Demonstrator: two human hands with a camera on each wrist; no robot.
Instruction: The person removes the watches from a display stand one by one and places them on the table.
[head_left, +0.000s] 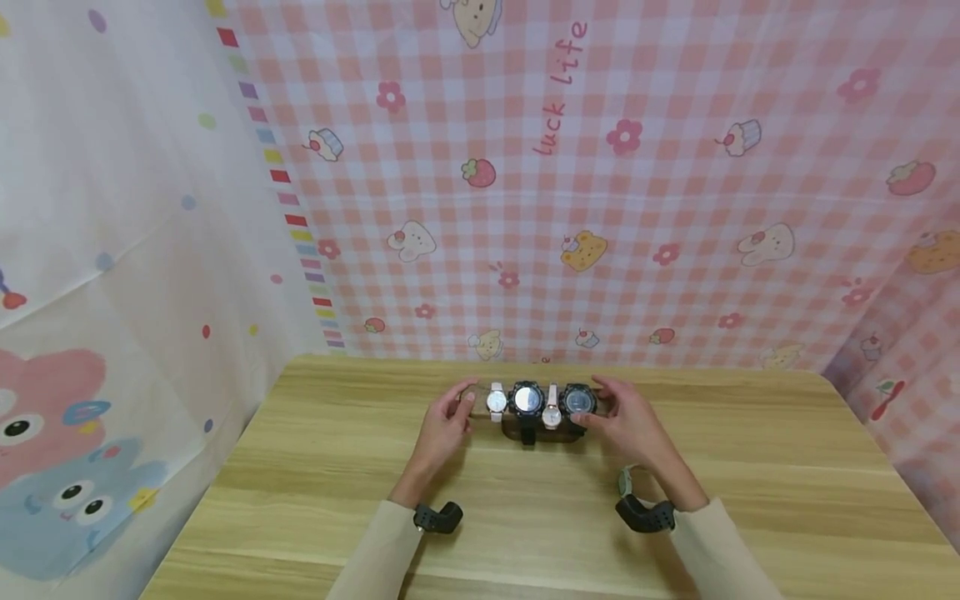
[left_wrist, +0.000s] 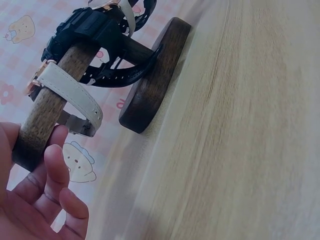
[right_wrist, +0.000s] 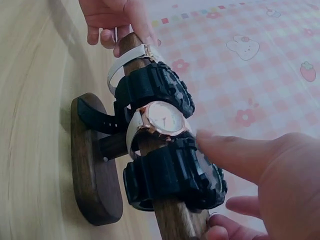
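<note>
You can pass across the near tabletop (head_left: 525,533); the checked cloth (head_left: 442,200) (behind the watch stand (right_wrist: 95,175)) blocks farther reach.

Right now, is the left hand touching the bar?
Touching: in the left wrist view, the left hand pinches the end of the bar.

From my end I see both forearms (head_left: 378,554) reaching forward in pale sleeves, angled inward from the bottom of the head view, with the wrists (head_left: 408,485) bare above the cuffs. My left hand (head_left: 446,421) bends its thumb and index finger in a pinch, the other fingers loosely curled below them in the left wrist view. Across from it, my right hand (head_left: 628,419) turns inward to face the left, its thumb extended and well apart from the bent fingers, in a grip wider than the left's.
</note>
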